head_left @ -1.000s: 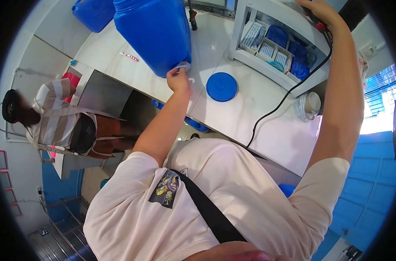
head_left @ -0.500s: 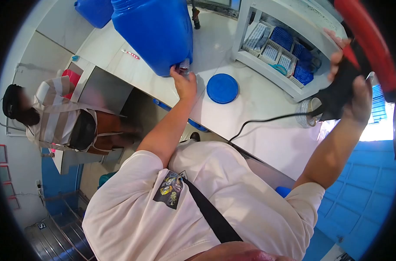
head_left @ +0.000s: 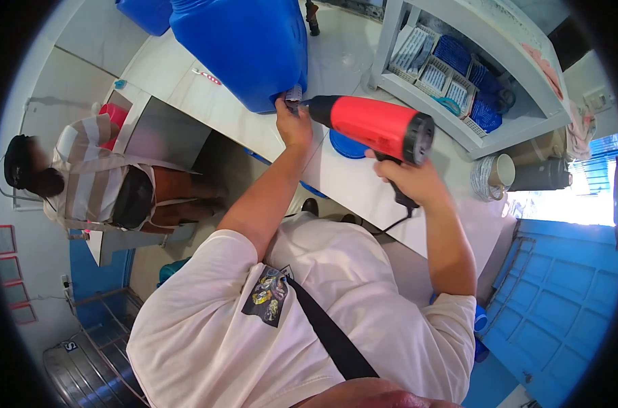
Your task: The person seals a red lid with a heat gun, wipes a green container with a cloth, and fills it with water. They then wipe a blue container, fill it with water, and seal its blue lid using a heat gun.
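My left hand (head_left: pixel 294 127) is closed at the lower corner of a large blue plastic jug (head_left: pixel 244 58), its fingers pinching a clear printed plastic seal (head_left: pixel 294 94) around the jug's spout. The spout itself is mostly hidden. In my right hand (head_left: pixel 417 182) is a red and black heat gun (head_left: pixel 373 124), gripped by its handle. Its black nozzle points left, close to the seal and my left fingers. Partly covered by the heat gun, a round blue lid (head_left: pixel 345 144) lies on the white counter (head_left: pixel 407 228).
A white shelf unit (head_left: pixel 417 112) with baskets stands at the right, near a mug (head_left: pixel 503 170). A toothbrush (head_left: pixel 207 76) lies left of the jug, with another blue container (head_left: pixel 146 15) behind. A person (head_left: pixel 98 173) works at the left. The gun's cord (head_left: pixel 394 223) hangs by the counter edge.
My right hand has brought the heat gun from the far right, over the counter, to the jug's spout. My left hand stays at the seal.
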`<state>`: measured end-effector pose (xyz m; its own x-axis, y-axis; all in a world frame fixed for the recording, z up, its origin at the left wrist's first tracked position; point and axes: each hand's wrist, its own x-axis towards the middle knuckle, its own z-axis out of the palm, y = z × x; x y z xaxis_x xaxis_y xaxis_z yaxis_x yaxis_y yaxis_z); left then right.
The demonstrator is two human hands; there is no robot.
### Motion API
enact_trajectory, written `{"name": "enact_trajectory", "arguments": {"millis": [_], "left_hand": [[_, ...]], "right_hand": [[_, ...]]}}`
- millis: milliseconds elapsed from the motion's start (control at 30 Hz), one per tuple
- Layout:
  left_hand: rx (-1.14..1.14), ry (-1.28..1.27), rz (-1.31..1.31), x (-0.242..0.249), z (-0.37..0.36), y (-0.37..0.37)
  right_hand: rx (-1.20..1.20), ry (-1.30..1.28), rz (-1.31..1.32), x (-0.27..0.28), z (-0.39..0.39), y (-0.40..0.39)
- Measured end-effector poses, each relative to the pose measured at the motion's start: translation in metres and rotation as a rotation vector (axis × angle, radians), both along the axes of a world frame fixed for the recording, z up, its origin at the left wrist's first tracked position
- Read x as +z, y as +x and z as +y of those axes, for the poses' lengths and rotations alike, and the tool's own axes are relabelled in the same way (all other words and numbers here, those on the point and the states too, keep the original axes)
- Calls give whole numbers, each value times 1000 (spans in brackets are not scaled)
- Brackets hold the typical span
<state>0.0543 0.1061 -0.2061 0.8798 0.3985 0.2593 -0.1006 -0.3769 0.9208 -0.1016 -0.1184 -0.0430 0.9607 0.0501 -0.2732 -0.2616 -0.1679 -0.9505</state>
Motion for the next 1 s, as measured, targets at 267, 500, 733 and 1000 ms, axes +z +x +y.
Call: {"name": "enact_trajectory", "arguments": {"millis": [267, 500, 733, 1000], "left_hand": [[18, 10, 38, 14, -3, -5], [-77, 23, -112, -9, 5, 0], [-191, -69, -52, -11, 18, -2], [-177, -632, 174, 9, 12, -5]], "right_hand": [[-154, 186, 45, -17, 4, 27], [-46, 187, 108, -30, 9, 24], [-174, 284, 154, -41, -13, 9], [-167, 411, 171, -60, 6, 2]]}}
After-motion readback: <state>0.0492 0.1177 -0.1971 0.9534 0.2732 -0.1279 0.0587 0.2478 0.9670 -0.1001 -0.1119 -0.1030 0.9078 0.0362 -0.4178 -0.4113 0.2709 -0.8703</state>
